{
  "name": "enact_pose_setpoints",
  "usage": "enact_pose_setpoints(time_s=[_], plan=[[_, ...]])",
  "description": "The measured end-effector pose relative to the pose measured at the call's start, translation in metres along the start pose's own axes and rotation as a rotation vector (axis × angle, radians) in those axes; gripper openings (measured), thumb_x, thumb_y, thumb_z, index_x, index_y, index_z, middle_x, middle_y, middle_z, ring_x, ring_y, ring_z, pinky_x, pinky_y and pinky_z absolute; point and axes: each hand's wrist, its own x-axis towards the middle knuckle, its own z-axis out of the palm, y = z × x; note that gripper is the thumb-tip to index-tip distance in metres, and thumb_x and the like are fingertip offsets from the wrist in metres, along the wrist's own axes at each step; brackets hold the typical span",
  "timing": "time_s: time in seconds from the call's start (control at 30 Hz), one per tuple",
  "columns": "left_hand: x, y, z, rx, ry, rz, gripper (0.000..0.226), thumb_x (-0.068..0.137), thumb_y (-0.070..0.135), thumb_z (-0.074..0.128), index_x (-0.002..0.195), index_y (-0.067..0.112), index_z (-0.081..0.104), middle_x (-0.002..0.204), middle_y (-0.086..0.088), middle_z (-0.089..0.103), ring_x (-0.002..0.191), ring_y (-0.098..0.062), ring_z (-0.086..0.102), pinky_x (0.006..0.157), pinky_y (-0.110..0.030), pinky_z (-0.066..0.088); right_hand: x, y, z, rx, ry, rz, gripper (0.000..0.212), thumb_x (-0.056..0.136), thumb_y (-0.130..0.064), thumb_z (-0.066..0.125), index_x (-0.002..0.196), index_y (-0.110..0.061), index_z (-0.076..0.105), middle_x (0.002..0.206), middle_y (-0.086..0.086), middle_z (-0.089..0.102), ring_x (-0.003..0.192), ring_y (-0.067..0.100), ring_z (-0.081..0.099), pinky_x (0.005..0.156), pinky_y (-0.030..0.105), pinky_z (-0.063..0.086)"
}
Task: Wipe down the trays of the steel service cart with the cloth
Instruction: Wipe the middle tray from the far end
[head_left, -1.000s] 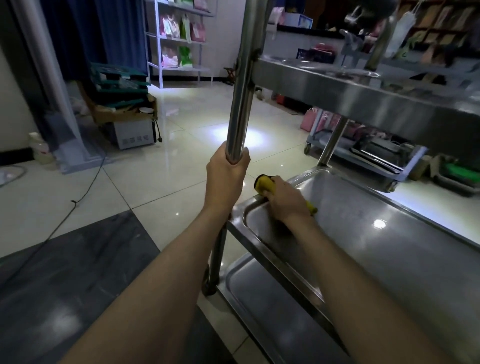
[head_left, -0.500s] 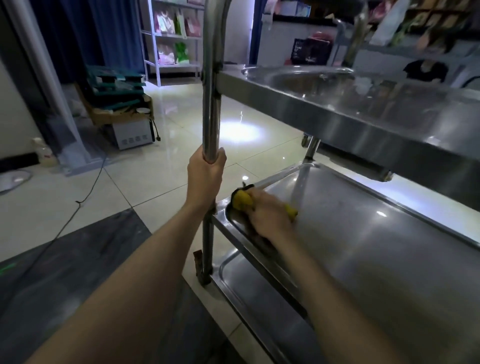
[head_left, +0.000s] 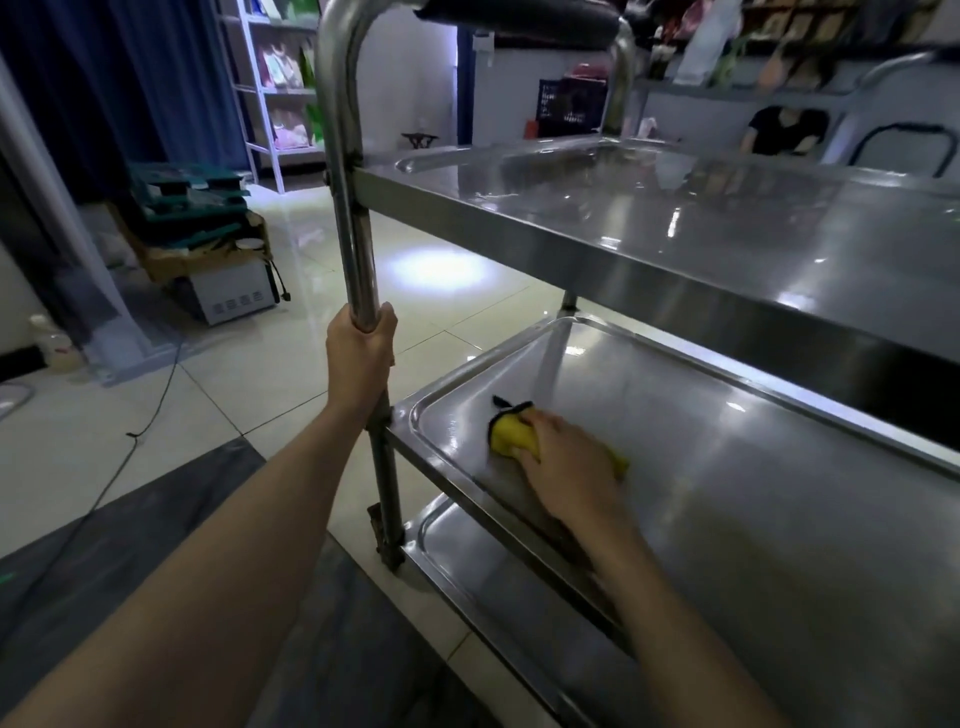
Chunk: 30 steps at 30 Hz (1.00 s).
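Note:
The steel service cart has three trays: a top tray, a middle tray and a bottom tray. My right hand presses a yellow cloth with a dark edge flat on the middle tray, near its front left corner. The cloth shows at both sides of the hand; the rest is hidden under my palm. My left hand grips the cart's upright steel post just above the middle tray.
A padded push handle tops the cart. On the tiled floor at left stand a stack of boxes with a white appliance, a cable and a bottle. Shelving lines the back wall; a person sits far right.
My view has risen, so the top tray's surface now shows. My right hand has slid the cloth a little away from the tray's corner. My left hand keeps its grip on the post.

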Motion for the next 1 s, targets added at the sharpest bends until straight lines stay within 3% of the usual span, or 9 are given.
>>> enact_pose_setpoints(time_s=[0.13,0.27,0.33,0.5,0.67,0.83,1.0], plan=[[0.001,-0.001,0.000,-0.015,0.001,0.006,0.020,0.103,0.026,0.060,0.093,0.010,0.053,0.071,-0.007,0.054,0.058,-0.017,0.056,0.055,-0.026,0.052,-0.009,0.067,-0.029,-0.095,0.050,0.307,0.051,0.104,-0.054,0.042,0.148,-0.027,0.042,0.137,0.004,0.059,0.120,0.029,0.059,0.101,0.046,0.047],[0.002,-0.001,-0.002,-0.028,0.002,0.004,0.022,0.101,0.024,0.060,0.089,0.008,0.052,0.069,-0.007,0.053,0.056,-0.017,0.056,0.052,-0.027,0.052,-0.011,0.072,-0.035,-0.109,0.042,0.421,0.052,0.107,-0.047,0.037,0.153,-0.023,0.037,0.143,0.008,0.055,0.125,0.033,0.055,0.106,0.047,0.042],[0.003,-0.001,-0.003,-0.039,-0.008,0.006,0.021,0.101,0.025,0.060,0.090,0.009,0.052,0.069,-0.006,0.052,0.056,-0.017,0.055,0.052,-0.027,0.054,-0.003,0.048,-0.027,-0.084,0.034,0.411,0.050,0.107,-0.049,0.035,0.149,-0.024,0.041,0.138,0.007,0.058,0.121,0.032,0.058,0.104,0.048,0.045],[0.003,-0.004,-0.003,-0.038,-0.024,0.002,0.023,0.103,0.026,0.059,0.092,0.006,0.054,0.072,-0.011,0.055,0.058,-0.019,0.055,0.049,-0.018,0.049,0.013,-0.049,0.009,0.028,0.002,0.166,0.035,0.105,-0.043,0.044,0.131,-0.022,0.054,0.122,0.005,0.066,0.109,0.029,0.063,0.093,0.044,0.050],[0.002,-0.003,-0.002,-0.039,-0.023,0.005,0.018,0.104,0.028,0.058,0.088,0.022,0.052,0.073,-0.007,0.056,0.061,-0.017,0.057,0.049,-0.012,0.048,0.016,-0.116,0.033,0.093,-0.016,-0.014,0.032,0.101,-0.035,0.054,0.131,-0.024,0.055,0.115,0.001,0.067,0.103,0.023,0.063,0.089,0.039,0.053],[0.001,-0.002,-0.003,-0.040,-0.037,0.018,0.014,0.104,0.028,0.058,0.096,0.017,0.053,0.076,-0.009,0.057,0.061,-0.018,0.058,0.050,-0.011,0.047,-0.001,-0.086,0.024,0.075,0.040,0.000,0.040,0.101,-0.043,0.053,0.138,-0.029,0.050,0.124,-0.004,0.064,0.109,0.018,0.060,0.091,0.039,0.054],[-0.001,0.000,-0.005,-0.018,-0.049,-0.005,0.016,0.104,0.031,0.059,0.106,0.015,0.054,0.080,-0.006,0.060,0.062,-0.014,0.059,0.049,-0.008,0.045,-0.029,0.005,-0.009,-0.096,0.105,0.229,0.053,0.102,-0.057,0.045,0.147,-0.029,0.043,0.138,0.000,0.060,0.121,0.022,0.060,0.101,0.041,0.051]])
